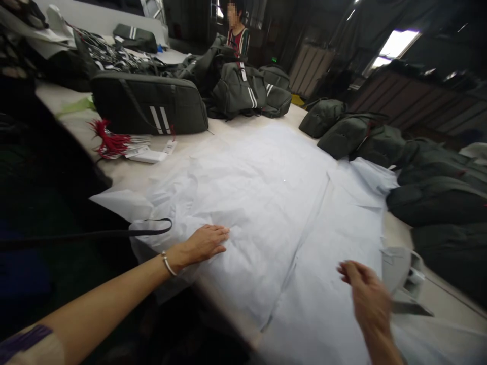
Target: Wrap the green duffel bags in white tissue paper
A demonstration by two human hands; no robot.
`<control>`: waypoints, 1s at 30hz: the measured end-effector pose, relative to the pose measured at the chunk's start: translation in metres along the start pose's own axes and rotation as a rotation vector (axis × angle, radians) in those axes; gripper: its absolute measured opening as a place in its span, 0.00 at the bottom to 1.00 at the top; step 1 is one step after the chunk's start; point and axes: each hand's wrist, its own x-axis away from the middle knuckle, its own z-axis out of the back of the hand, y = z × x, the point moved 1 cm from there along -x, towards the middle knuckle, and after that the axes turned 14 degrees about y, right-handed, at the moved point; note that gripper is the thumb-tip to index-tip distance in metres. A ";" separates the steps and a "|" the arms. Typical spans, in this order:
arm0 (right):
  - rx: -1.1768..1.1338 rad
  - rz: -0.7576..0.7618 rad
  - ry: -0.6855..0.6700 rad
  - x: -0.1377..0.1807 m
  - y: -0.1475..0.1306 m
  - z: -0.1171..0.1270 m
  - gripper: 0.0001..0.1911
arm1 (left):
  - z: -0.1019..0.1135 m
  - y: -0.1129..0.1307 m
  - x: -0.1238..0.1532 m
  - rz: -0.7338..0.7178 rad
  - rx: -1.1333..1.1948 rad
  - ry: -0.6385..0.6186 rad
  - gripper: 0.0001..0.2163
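Far side of the table: a long bag, dark green, bearing two slanting white stripes. Before its near left corner, a bunch of red cords with white tags. To its right, a striped pack with a white label at the top. Behind, a heap of straps and a flat bag. Beyond these stands a person in a striped top. Right: a row of dark bags along the edge; near them, a white object, possibly a dispenser, though blurred. Upper right: a bright window.
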 end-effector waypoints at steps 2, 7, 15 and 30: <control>-0.077 -0.053 -0.324 0.052 -0.031 -0.064 0.24 | 0.001 0.002 0.001 -0.012 0.006 0.017 0.13; 0.066 -0.136 -0.798 0.131 -0.071 -0.189 0.13 | -0.004 0.000 0.002 -0.020 0.018 0.021 0.15; 0.496 -0.074 -0.699 0.131 -0.050 -0.233 0.12 | -0.019 -0.005 0.005 0.002 0.089 0.054 0.17; 0.761 0.315 -0.260 0.112 -0.067 -0.195 0.33 | 0.048 -0.078 -0.051 0.008 0.012 0.230 0.23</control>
